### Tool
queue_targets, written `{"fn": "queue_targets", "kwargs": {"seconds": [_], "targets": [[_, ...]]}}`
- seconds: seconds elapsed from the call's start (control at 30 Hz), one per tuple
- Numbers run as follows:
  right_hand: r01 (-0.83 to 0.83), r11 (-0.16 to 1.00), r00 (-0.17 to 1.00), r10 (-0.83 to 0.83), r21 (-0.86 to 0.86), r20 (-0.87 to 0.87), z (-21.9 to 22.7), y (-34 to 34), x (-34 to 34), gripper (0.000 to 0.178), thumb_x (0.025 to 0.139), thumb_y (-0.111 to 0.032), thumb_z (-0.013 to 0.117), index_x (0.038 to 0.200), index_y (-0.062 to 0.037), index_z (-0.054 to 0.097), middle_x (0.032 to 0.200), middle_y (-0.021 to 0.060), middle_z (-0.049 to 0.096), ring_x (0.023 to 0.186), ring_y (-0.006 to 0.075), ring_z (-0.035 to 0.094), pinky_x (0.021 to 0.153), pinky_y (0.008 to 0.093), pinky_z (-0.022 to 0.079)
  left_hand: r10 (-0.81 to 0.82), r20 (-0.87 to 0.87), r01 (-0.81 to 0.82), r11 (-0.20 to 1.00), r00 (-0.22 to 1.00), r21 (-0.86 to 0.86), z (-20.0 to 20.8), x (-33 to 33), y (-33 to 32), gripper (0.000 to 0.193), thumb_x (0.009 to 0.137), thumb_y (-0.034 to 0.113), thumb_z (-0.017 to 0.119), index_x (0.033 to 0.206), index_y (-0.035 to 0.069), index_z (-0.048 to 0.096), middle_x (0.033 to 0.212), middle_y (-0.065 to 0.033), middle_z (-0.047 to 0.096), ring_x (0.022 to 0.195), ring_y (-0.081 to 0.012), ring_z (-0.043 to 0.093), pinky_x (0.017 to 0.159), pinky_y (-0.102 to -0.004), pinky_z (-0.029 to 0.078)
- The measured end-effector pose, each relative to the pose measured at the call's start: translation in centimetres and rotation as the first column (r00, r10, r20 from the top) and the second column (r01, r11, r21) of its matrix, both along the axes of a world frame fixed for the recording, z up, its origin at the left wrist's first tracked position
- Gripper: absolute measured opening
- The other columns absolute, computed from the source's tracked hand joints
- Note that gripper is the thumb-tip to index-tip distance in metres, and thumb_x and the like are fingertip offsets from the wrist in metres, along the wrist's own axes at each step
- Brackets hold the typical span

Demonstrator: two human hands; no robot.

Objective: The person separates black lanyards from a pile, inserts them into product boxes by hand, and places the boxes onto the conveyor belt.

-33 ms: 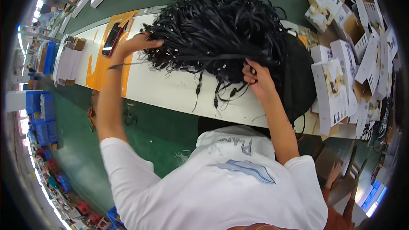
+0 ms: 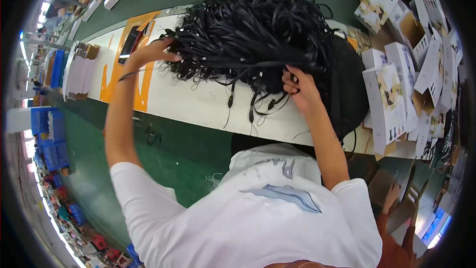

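A big tangled heap of black lanyards (image 2: 248, 30), with small clips and thin cord loops, lies on the white bench. At the heap's left end is my left hand (image 2: 154, 53), thumb and fingers apart beside the strap ends. A dark strap end (image 2: 130, 75) crosses my left forearm near the wrist. My right hand (image 2: 299, 87) is closed at the front right of the heap, its fingers curled round a black lanyard strap (image 2: 277, 64). Some lanyard ends with black buckles (image 2: 251, 116) hang toward the bench's front edge.
A phone (image 2: 130, 44) lies on orange tape left of the heap. Stacked white cartons (image 2: 78, 72) stand at the far left. A black round bag-like thing (image 2: 349, 87) sits right of the heap, beside piled white boxes (image 2: 384, 99). Another person's hand (image 2: 391, 196) shows at lower right.
My left hand and forearm have shifted slightly left, away from the heap, and the strap end at the wrist has moved along. My right hand stays nearly in place, closed on the strap.
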State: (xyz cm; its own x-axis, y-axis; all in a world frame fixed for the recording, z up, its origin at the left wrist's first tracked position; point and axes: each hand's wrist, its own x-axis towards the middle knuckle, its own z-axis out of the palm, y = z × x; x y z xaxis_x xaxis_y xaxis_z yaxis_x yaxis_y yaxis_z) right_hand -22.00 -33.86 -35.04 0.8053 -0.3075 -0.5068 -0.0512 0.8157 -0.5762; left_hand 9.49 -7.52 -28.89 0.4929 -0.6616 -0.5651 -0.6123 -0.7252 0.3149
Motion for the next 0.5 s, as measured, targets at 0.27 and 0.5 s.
{"fn": "queue_targets", "kwargs": {"seconds": [0.27, 0.5], "targets": [[-0.056, 0.998, 0.993, 0.056, -0.003, 0.101, -0.3, 0.0, 0.1, 0.017, 0.082, -0.008, 0.059, 0.069, -0.0067, 0.048, 0.062, -0.0025, 0.041, 0.047, 0.0038, 0.029, 0.042, 0.0195, 0.022, -0.222, -0.556, 0.345, 0.93, 0.801, 0.125, 8.2, -6.0, 0.9, 0.09, 0.071, 0.031, 0.074, 0.139, 0.008, 0.021, 0.132, -0.0173, 0.042, 0.106, -0.026, 0.055, 0.084, -0.0327, 0.047], [-0.069, 0.997, 0.988, 0.064, 0.028, 0.138, -0.3, -0.1, -1.0, 0.02, 0.084, -0.01, 0.059, 0.068, -0.0077, 0.047, 0.063, -0.0024, 0.042, 0.046, 0.0039, 0.029, 0.041, 0.0194, 0.022, -0.297, -0.742, -0.48, 0.608, 0.6, -0.632, 9.7, -4.4, 1.1, 0.078, 0.086, 0.063, 0.023, 0.13, 0.0, 0.037, 0.123, -0.021, 0.049, 0.106, -0.0282, 0.055, 0.078, -0.0298, 0.049]]}}
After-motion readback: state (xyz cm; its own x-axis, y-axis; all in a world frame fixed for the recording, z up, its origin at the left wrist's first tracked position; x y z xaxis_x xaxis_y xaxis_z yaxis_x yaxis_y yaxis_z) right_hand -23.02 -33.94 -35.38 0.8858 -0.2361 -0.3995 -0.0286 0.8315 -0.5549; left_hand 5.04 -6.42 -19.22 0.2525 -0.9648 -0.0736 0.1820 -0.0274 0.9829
